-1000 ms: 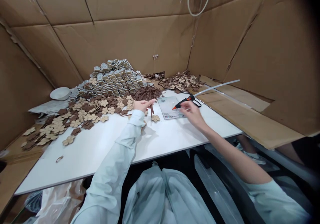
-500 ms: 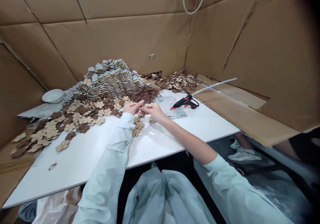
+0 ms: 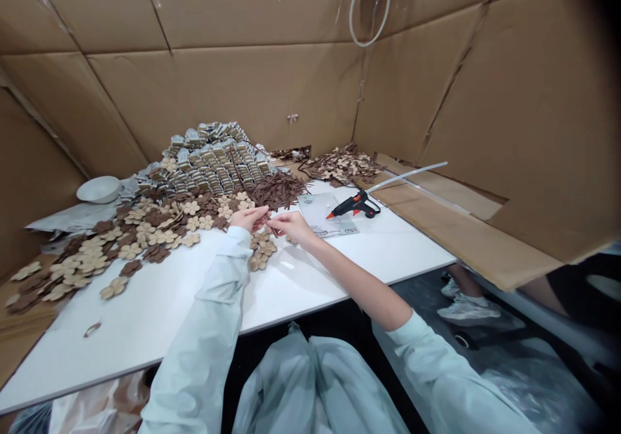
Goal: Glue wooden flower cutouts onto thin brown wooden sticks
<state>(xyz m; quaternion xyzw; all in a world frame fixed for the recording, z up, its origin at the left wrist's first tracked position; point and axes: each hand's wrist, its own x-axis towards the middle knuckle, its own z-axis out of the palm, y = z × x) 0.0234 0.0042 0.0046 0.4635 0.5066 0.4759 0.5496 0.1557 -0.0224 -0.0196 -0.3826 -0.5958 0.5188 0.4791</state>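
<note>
Live at centre frame: the right hand has its grip pinched shut on a thin brown wooden strip, and the left hand curls in right beside it, though whether it has hold, I can't tell! The glue gun lies free of both hands on the white counter, atop a printed sheet, with wooden flowers just below the hands.

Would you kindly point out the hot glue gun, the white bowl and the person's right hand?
Hot glue gun (image 3: 345, 206): head view, black barrel.
White bowl (image 3: 98, 197): head view, outer wall.
Right hand (image 3: 294, 226): head view, back of hand.
</note>
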